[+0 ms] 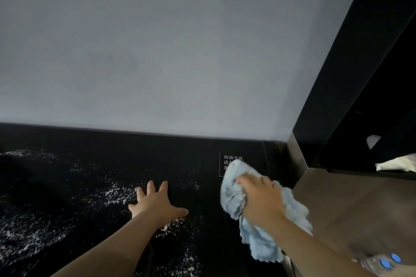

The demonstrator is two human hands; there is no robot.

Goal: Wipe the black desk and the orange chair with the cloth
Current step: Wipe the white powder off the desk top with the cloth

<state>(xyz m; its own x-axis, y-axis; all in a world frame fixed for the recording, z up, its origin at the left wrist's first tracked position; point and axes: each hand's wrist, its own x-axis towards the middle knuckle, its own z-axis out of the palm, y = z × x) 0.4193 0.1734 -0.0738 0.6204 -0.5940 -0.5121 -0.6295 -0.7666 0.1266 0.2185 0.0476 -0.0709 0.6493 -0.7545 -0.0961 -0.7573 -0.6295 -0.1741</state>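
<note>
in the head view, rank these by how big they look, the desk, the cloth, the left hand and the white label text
1. desk
2. cloth
3. left hand
4. label text, partly under the cloth

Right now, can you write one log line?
step: wiping | right hand: grips light blue cloth on black glass desk | left hand: flat on desk

You have the pale blue cloth (234,198) bunched and crumpled at the right end of the glossy black worktop (90,175), one corner lying over the white printed label. The worktop is speckled with white wet streaks across its left and middle; your orange chair isn't visible.
</note>
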